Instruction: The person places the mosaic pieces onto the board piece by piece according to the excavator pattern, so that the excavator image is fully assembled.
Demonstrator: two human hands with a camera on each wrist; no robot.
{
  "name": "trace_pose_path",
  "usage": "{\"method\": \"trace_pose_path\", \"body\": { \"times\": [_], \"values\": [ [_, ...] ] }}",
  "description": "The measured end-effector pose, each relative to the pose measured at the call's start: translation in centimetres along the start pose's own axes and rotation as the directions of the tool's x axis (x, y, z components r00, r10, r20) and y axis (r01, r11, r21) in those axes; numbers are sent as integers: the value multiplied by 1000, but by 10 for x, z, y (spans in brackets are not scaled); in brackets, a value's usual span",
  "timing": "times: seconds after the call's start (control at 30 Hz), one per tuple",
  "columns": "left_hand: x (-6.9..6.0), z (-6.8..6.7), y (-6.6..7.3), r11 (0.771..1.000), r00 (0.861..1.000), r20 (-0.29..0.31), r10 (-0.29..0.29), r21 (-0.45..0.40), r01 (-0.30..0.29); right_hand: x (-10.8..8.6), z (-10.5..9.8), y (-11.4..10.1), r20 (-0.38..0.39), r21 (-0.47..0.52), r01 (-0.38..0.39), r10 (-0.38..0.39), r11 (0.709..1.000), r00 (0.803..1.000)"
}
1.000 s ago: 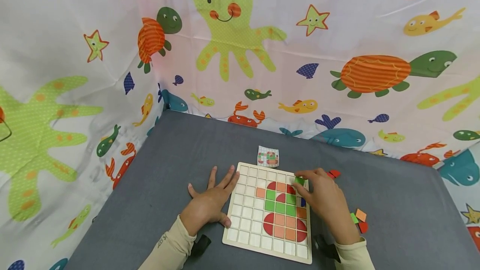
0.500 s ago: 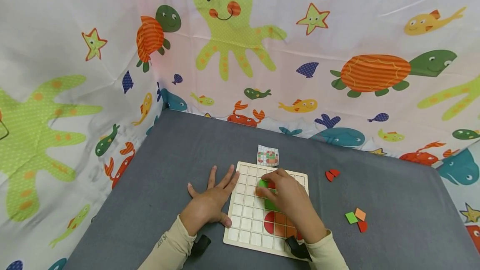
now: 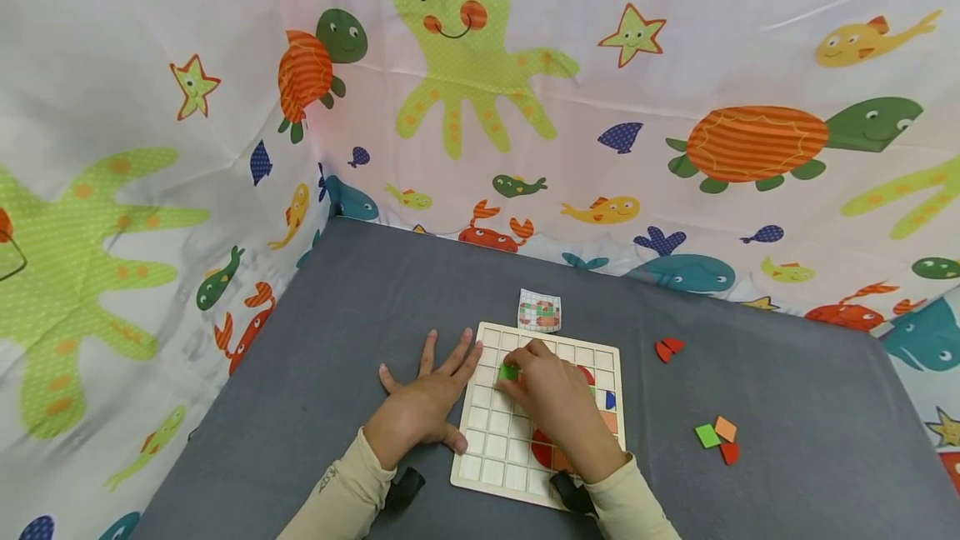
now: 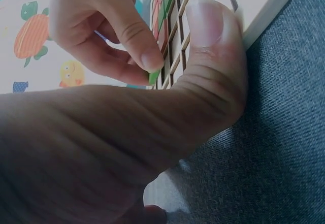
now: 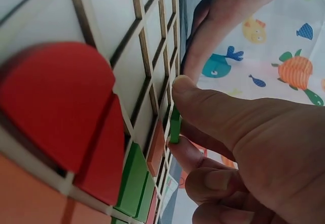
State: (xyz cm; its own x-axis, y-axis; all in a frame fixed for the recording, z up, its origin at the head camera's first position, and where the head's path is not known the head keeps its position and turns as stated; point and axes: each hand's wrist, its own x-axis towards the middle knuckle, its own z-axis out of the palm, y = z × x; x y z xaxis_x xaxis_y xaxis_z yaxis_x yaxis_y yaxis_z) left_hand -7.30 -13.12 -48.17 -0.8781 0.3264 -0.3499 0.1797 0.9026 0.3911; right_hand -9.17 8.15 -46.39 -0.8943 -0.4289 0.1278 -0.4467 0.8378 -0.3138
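A wooden grid board lies on the grey table, part filled with coloured tiles. My left hand rests at its left edge with fingers spread; in the left wrist view the thumb presses on the board's border. Between thumb and index finger, my right hand pinches a green square tile over the upper-left cells. In the right wrist view this green tile stands on edge against the grid. Red curved pieces are set nearby. The right hand and forearm hide many placed tiles.
A small printed pattern card lies just behind the board. To the right are two red pieces and a loose group with a green tile, an orange tile and a red piece. A sea-animal curtain borders the table.
With the green tile in its fingers, my right hand has moved left across the board from the upper-right corner to the upper-left cells. The left hand has stayed in place.
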Motion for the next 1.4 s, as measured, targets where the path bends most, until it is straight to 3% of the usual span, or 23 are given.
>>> {"method": "trace_pose_path", "body": {
  "times": [0.23, 0.43, 0.6, 0.7, 0.87, 1.03, 1.4],
  "values": [
    [-11, -15, 12, 999, 999, 34, -39, 10, 38, 0, 4, 0, 4, -30, 25, -25, 999, 1000],
    [-6, -9, 7, 1000, 999, 35, -25, -5, 25, 1, 5, 0, 2, -37, 25, -25, 999, 1000],
    [-10, -16, 12, 999, 999, 35, -33, 3, 33, 2, 6, 1, -1, -32, 30, -30, 999, 1000],
    [-6, -12, 9, 999, 998, 47, -40, -1, 40, 2, 6, 1, 1, -21, 32, -32, 999, 999],
    [6, 6, -3, 999, 998, 45, -34, -1, 34, 1, 5, 1, 1, -20, 36, -36, 999, 999],
    [5, 6, -3, 999, 999, 19, -26, 26, 25, 1, 4, 1, -4, -34, 44, -44, 998, 999],
    [8, 8, -5, 1000, 1000, 23, -19, 2, 19, 3, 4, 0, 1, -15, 52, -52, 999, 999]
  ]
}}
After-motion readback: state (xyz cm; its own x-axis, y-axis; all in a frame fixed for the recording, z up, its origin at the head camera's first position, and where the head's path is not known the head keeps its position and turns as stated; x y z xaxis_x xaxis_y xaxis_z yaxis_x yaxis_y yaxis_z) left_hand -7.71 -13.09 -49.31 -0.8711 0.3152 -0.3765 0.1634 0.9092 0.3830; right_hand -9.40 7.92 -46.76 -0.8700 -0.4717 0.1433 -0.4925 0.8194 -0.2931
